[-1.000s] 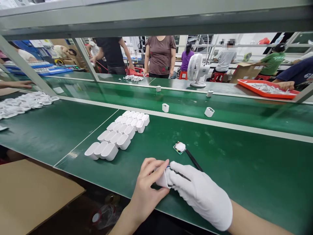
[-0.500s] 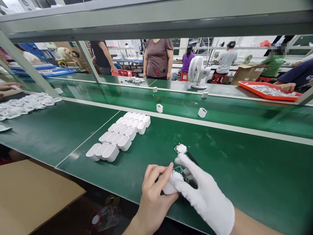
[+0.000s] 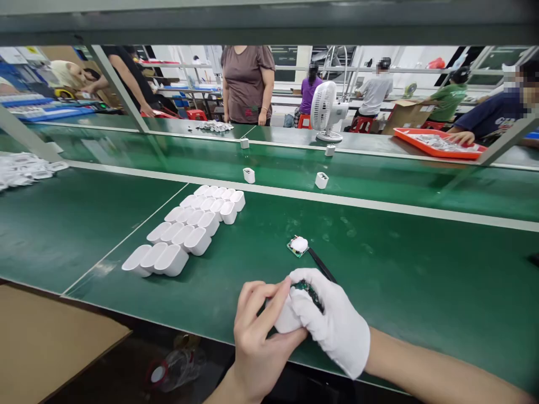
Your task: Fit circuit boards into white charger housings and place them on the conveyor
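My bare left hand (image 3: 261, 331) is closed around a white plastic housing (image 3: 287, 317) near the front edge of the green bench. My right hand (image 3: 337, 320), in a white glove, grips a green circuit board (image 3: 309, 292) at the housing's open end. The glove hides much of the board, and I cannot tell how far it sits inside. Just beyond my hands lies another small circuit board (image 3: 298, 245) with a white blob on top. A thin black tool (image 3: 322, 264) rests beside it, partly behind the glove.
Rows of white housings (image 3: 170, 258) stand to the left. Two filled housings (image 3: 321, 180) sit on the green conveyor strip (image 3: 286, 163). White parts (image 3: 25, 170) are heaped at far left. Across stand a fan (image 3: 325, 109), a red tray (image 3: 438, 143) and several people. An overhead beam (image 3: 269, 25) spans the top.
The gloved fingers have closed in around the circuit board at the housing's mouth. The left hand keeps its hold. The whole view has shifted slightly right and down.
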Motion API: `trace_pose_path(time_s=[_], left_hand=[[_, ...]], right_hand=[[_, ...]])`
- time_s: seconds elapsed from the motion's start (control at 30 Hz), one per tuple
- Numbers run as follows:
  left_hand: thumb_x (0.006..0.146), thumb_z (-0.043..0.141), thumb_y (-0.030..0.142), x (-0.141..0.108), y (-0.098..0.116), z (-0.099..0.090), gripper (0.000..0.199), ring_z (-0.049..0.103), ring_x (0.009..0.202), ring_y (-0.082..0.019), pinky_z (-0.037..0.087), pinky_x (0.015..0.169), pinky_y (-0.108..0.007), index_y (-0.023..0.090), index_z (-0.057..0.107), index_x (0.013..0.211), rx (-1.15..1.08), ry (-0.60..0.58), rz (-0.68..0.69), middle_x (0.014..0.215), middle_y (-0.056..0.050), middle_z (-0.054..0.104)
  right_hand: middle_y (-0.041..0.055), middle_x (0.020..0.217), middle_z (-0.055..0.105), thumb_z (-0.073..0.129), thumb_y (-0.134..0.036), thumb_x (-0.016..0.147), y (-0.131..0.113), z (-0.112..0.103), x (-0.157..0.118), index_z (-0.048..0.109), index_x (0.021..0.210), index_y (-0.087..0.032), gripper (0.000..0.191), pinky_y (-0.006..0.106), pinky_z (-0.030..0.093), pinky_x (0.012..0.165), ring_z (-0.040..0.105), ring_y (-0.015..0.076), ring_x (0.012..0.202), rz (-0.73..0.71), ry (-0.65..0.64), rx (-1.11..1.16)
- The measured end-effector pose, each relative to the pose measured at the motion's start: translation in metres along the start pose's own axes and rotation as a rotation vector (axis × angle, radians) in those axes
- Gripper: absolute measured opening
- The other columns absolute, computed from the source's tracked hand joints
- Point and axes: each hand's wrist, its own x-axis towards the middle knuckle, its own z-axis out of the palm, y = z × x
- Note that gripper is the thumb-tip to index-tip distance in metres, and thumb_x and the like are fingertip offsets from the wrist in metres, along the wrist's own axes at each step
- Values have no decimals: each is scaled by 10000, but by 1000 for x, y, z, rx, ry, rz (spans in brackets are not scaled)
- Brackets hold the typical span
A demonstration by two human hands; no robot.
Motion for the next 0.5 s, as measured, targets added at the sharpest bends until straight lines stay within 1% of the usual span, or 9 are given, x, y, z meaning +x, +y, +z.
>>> trace_pose_path(time_s=[0.07,0.1,0.17,0.23,0.3,0.37,0.4,0.43,0.5], left_hand=[[685,718,16,-1,-2,-1,560,490,819,-205,450,685,-352,168,588,1208,-13,9,30,881,-56,591],[682,730,22,-1,-3,-1,568,490,824,-208,448,683,-352,161,583,1213,-25,12,46,888,-59,591],[668,742,11,-2,-5,-2,576,495,841,-215,448,684,-353,148,585,1205,-56,22,57,905,-65,593],[650,735,-26,-3,-6,-3,574,507,862,-221,452,697,-355,140,595,1182,-81,35,41,921,-67,602],[640,729,-52,-3,-6,-3,571,521,886,-225,461,716,-354,138,600,1162,-94,35,23,939,-69,616],[649,733,-45,-2,-6,-3,559,531,915,-230,470,742,-355,134,598,1161,-98,15,31,963,-75,627],[658,732,-39,-1,-5,-3,550,534,925,-230,471,751,-352,133,596,1163,-97,6,43,971,-77,629],[668,726,-38,0,-5,-2,542,535,929,-227,472,756,-348,133,596,1165,-93,1,56,975,-77,630],[678,716,-45,2,-4,-2,538,533,922,-219,471,755,-341,137,597,1171,-77,2,77,972,-74,631]], right_hand=[[29,887,662,493,-372,899,-3,-4,-2,523,1071,-209,239,279,515,712,623,158,757,11,-41,43],[35,923,662,515,-398,890,-3,-6,-4,529,1097,-213,278,285,516,749,628,168,799,-8,-72,68],[62,1089,637,511,-456,892,-3,-11,-7,523,1204,-230,386,320,487,882,611,200,970,-82,-114,126],[82,1286,544,438,-494,923,1,-14,-8,448,1343,-255,483,368,418,997,539,225,1143,-125,-121,220],[88,1382,463,388,-504,946,7,-13,-6,329,1432,-277,540,402,391,1024,499,228,1203,-47,-177,375],[101,1359,487,422,-527,930,12,-10,-3,271,1458,-270,607,412,420,989,531,227,1162,58,-275,521],[104,1332,511,452,-540,914,14,-9,-1,291,1451,-257,628,412,426,980,544,226,1141,87,-309,562],[103,1314,527,471,-543,904,15,-8,1,326,1437,-245,627,411,416,990,542,225,1141,96,-333,574],[91,1308,533,476,-530,908,15,-8,2,399,1399,-234,579,404,378,1027,515,218,1172,55,-345,543]])
